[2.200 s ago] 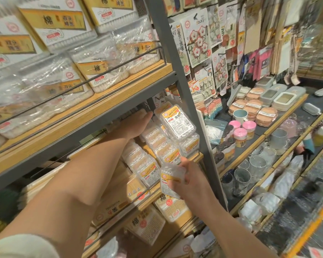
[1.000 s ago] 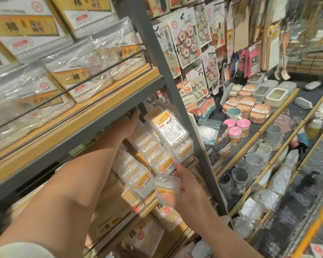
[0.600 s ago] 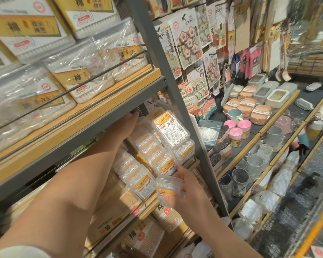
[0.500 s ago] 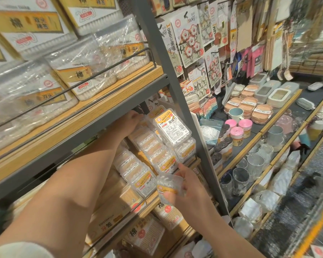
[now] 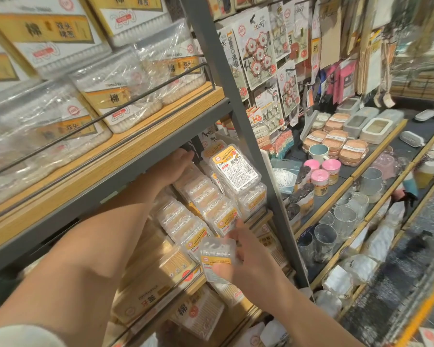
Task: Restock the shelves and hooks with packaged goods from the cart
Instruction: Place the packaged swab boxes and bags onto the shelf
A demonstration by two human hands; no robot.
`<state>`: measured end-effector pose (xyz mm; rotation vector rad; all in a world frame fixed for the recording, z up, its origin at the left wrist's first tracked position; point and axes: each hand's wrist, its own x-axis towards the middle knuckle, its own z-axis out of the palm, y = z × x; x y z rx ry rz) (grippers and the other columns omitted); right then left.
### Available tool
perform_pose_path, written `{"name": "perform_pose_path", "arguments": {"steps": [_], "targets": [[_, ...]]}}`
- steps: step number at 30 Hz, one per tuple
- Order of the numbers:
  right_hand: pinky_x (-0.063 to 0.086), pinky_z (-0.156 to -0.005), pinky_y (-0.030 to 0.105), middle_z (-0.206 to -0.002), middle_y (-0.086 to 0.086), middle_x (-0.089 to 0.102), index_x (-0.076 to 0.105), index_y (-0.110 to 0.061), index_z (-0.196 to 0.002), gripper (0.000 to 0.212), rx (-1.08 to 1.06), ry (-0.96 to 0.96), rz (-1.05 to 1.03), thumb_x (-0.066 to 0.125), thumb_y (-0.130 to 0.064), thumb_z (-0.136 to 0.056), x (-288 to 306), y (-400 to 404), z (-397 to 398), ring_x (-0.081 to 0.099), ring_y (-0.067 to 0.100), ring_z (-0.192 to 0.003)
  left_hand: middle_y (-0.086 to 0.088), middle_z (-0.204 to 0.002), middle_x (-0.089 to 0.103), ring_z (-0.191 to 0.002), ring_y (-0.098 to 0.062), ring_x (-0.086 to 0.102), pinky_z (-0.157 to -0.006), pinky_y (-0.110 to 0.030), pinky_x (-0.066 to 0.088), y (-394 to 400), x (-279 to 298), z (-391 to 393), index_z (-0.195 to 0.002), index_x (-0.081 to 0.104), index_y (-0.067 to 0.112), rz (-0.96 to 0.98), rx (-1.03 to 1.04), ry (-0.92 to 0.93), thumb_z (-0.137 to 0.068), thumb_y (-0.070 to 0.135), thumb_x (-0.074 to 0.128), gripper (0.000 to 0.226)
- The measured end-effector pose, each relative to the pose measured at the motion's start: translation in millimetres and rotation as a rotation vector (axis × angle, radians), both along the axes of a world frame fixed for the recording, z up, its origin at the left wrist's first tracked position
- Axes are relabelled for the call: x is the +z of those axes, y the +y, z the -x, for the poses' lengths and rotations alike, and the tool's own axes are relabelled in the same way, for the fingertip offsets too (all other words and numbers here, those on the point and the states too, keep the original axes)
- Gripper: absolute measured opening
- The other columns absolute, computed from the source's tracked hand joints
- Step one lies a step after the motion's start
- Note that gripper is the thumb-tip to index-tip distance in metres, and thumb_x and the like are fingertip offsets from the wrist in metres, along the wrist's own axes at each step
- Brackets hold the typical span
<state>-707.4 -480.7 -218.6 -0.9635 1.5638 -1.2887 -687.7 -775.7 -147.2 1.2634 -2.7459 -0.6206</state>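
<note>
Head view: right hand (image 5: 246, 261) pinches a dental floss pack (image 5: 217, 262), its long axis upright, just below and in front of the hanging floss rows (image 5: 211, 204); left hand (image 5: 172, 169), nearer the rows' back end, reaches under the grey shelf (image 5: 125, 169), grip hidden

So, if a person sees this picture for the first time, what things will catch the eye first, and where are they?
First the two bare arms in the middle: the right hand holds a clear dental floss pack low in front of the shelf, and the left hand reaches under the grey shelf board to the hanging floss packs. At right, the pink-lidded jars stand out.
</note>
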Motion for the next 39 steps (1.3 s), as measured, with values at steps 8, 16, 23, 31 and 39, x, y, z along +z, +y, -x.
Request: {"name": "perform_pose_path", "arguments": {"steps": [8,16,23,31,39], "targets": [[0.055,-0.084,0.033,-0.152,0.010,0.037,0.042,-0.040,-0.098,0.032,0.134,0.071,-0.033,0.063,-0.034,-0.075,5,-1,-6,0.066,0.003,-0.092,-0.001,-0.106,0.060,-0.097,-0.020,0.056,-0.079,-0.032,0.035,2,2,-13,-0.106,0.059,0.019,0.015,-0.017,-0.125,-0.100,0.055,0.034,0.044],[0.053,-0.088,0.043,-0.111,0.010,0.061,0.042,-0.029,-0.118,0.051,0.000,-0.010,0.065,0.063,-0.034,-0.072,7,9,0,0.063,0.023,-0.099,-0.011,-0.114,0.064,-0.097,-0.021,0.056,-0.081,-0.035,0.035,24,10,-14,-0.107,0.067,0.012,0.069,-0.155,-0.068,-0.097,0.061,0.025,0.065],[0.050,-0.068,0.029,-0.092,0.006,0.060,0.051,-0.033,-0.096,0.034,-0.003,-0.058,0.109,0.071,-0.039,-0.069,7,3,3,0.059,0.013,-0.078,0.000,-0.145,0.046,-0.140,-0.017,0.029,-0.119,-0.046,0.016,34,6,-38,-0.122,0.064,0.023,0.070,-0.270,-0.162,-0.096,0.064,0.022,0.064],[0.058,-0.080,0.034,-0.101,-0.026,0.062,0.054,-0.024,-0.099,0.034,-0.183,-0.060,0.112,0.079,-0.014,-0.078,4,28,29,0.066,0.009,-0.094,-0.006,-0.153,0.035,-0.136,-0.017,0.036,-0.084,-0.005,0.031,103,53,-15,-0.147,0.036,0.010,-0.224,-0.121,0.377,-0.107,0.029,0.027,0.045],[0.056,-0.084,0.053,-0.105,-0.023,0.062,0.056,-0.032,-0.098,0.052,-0.254,-0.059,0.204,0.077,-0.047,-0.053,26,17,38,0.066,0.024,-0.100,-0.005,-0.161,0.022,-0.144,-0.022,0.031,-0.118,-0.037,0.027,105,40,13,-0.157,0.012,0.022,-0.295,-0.197,0.099,-0.053,0.083,0.062,0.131]]}}
